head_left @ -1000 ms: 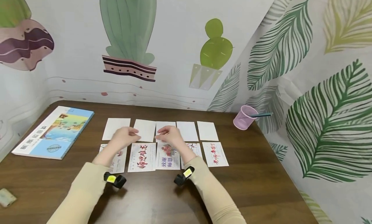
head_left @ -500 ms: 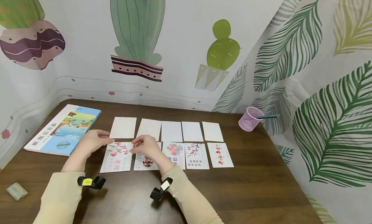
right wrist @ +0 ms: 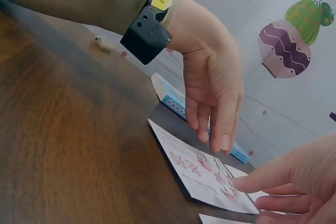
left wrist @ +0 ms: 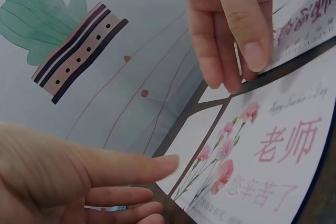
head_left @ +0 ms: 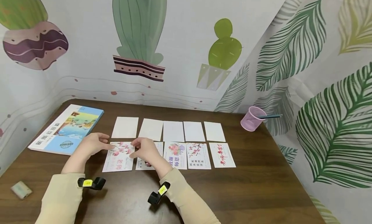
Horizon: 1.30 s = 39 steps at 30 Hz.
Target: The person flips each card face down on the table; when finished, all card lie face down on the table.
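Observation:
My left hand is at the upper left of a greeting card with pink flowers and red characters, the leftmost in the front row. At that card's upper right is my right hand, covering part of the neighbouring card. The left wrist view shows the flowered card lying flat between both hands, the left thumb stretched toward it. In the right wrist view the right hand's fingertips come over the card's edge; whether they touch it, I cannot tell. Neither hand visibly pinches anything.
Several blank white cards form a back row. Further printed cards continue the front row rightward. A blue-and-white book lies at left, a small pale block nearer. A pink cup with pencils stands back right.
Both hands have moved left and nearer, from the white back-row cards to the leftmost printed card. Over the last half second they have stayed almost in place there.

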Tool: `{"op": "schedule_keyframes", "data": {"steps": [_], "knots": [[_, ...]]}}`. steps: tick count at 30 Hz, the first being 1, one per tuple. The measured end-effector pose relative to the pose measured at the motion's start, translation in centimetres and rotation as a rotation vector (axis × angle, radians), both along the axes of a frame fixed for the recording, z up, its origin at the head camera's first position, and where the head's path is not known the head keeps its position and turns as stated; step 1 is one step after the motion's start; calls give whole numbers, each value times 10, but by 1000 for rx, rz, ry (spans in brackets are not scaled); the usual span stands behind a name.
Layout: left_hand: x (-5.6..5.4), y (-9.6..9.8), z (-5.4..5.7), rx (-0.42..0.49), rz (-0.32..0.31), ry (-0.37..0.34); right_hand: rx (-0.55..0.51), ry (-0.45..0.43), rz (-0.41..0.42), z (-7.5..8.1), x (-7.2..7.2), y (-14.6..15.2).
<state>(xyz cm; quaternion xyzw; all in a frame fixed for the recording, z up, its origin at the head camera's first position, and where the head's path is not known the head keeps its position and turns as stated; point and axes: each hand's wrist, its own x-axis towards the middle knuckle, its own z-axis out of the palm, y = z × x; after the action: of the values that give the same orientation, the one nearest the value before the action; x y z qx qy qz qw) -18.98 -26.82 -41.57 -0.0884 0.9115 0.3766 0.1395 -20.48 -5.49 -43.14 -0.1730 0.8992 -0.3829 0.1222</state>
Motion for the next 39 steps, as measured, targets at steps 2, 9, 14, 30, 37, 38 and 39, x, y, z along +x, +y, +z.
{"op": "schedule_keyframes", "data": {"steps": [2, 9, 14, 30, 37, 38, 39], "knots": [[0, 2, 0, -15, -18, 1, 47, 28, 10, 0, 1, 0], [-1, 5, -1, -76, -74, 34, 157, 98, 58, -2, 5, -4], [-2, 6, 0, -126, -85, 45, 215, 133, 86, -2, 8, -8], [-3, 2, -11, -40, -47, 56, 310, 219, 129, -5, 14, -10], [-6, -4, -15, 196, -64, -10, 311, 241, 129, -4, 13, -10], [-6, -5, -15, 236, -72, -33, 312, 243, 128, -4, 13, -11], [-6, -7, -16, 269, -82, -53, 314, 245, 128, -5, 13, -11]]}}
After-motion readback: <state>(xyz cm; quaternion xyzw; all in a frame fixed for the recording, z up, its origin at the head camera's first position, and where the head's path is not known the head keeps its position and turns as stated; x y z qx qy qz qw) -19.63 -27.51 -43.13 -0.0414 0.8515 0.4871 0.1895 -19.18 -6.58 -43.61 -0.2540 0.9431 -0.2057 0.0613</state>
